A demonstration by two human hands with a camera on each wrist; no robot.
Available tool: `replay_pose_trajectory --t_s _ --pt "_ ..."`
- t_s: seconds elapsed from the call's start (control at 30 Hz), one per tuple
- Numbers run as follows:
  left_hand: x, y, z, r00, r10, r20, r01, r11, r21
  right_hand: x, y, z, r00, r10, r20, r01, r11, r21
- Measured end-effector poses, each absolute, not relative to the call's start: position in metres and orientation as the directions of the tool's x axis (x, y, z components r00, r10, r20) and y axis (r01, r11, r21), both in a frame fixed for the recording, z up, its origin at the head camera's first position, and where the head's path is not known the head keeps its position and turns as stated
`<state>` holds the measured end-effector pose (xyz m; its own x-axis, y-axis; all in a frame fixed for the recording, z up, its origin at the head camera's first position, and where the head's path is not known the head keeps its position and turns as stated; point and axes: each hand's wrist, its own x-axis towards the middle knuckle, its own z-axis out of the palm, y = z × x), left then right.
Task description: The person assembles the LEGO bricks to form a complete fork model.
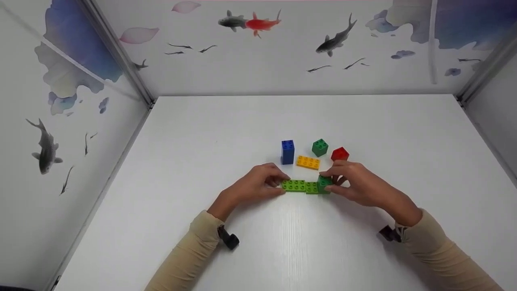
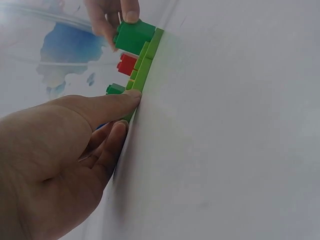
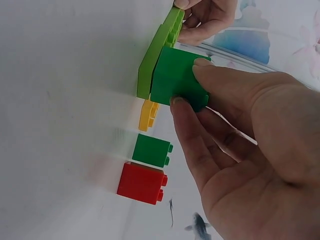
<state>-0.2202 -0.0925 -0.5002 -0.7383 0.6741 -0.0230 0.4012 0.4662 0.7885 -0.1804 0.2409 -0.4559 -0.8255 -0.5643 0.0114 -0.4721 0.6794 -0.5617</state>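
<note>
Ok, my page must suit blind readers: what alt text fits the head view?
A person's left hand grips one end of a lime brick row while the right hand pinches a green brick at the other end. Beyond, on a white table, sit a blue brick, yellow brick, second green brick and red brick.

The white table bears lime plates and blue, yellow, green and red blocks.
</note>
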Motion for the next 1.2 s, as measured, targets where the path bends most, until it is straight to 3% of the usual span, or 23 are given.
replay_pose_trajectory --t_s 0.37,1.2 --pt "-0.2212 -0.0943 -0.4996 -0.744 0.667 -0.024 0.404 0.479 0.780 -0.1777 0.2353 -0.4565 -0.824 -0.562 0.068 -0.512 0.689 -0.514" --pt "-0.2196 -0.0921 -0.4955 -0.739 0.673 -0.029 0.394 0.467 0.792 -0.1852 0.2436 -0.4609 -0.866 -0.501 -0.005 -0.403 0.704 -0.585"
